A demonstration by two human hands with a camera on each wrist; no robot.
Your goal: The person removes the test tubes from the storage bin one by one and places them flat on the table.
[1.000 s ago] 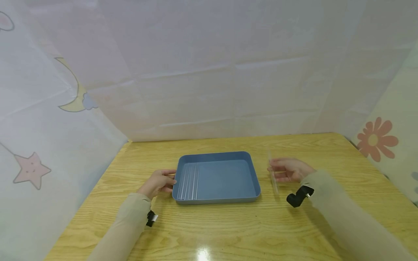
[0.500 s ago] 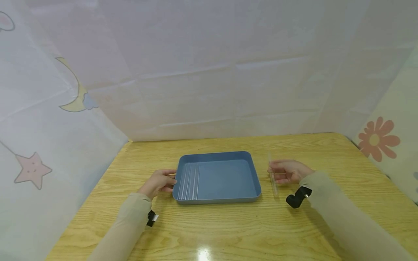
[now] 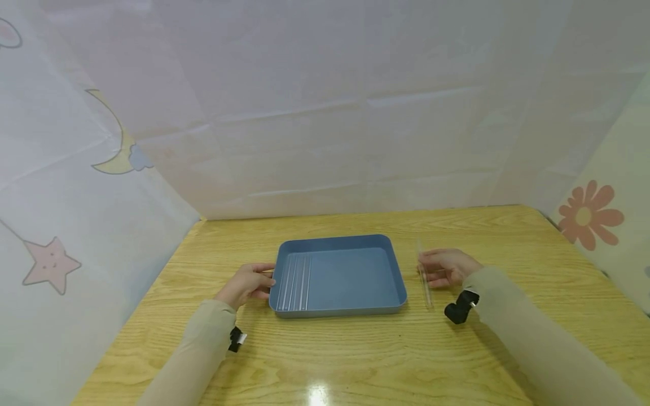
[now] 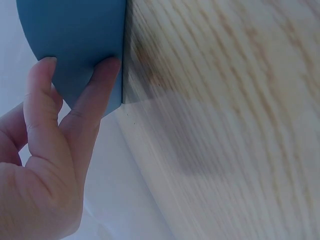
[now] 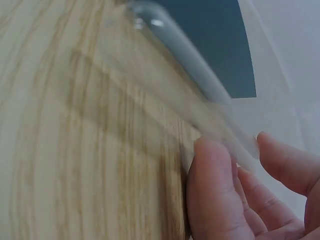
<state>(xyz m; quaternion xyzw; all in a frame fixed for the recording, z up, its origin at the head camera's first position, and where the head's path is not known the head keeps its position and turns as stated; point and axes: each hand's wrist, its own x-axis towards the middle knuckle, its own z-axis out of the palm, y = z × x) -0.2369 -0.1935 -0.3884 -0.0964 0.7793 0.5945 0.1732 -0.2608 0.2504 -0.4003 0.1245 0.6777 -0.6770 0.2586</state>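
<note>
A shallow blue tray (image 3: 352,279) lies on the wooden table. Several clear tubes (image 3: 294,282) rest side by side along its left end. My left hand (image 3: 249,283) touches the outside of the tray's left wall, fingertips against the blue side (image 4: 75,30) in the left wrist view. To the right of the tray, my right hand (image 3: 447,267) pinches a clear test tube (image 3: 427,293) between thumb and fingers. In the right wrist view the test tube (image 5: 192,60) slants over the table, its rounded end away from the hand and blurred.
The wooden table (image 3: 325,355) carries the tray at its middle. Behind it hangs a pale cloth backdrop (image 3: 315,141), with printed cloth at both sides. A black wrist mount (image 3: 461,307) sits under the right sleeve.
My right hand, with the test tube, has moved very slightly down in the head view. The left hand and the tray stay practically where they were.
</note>
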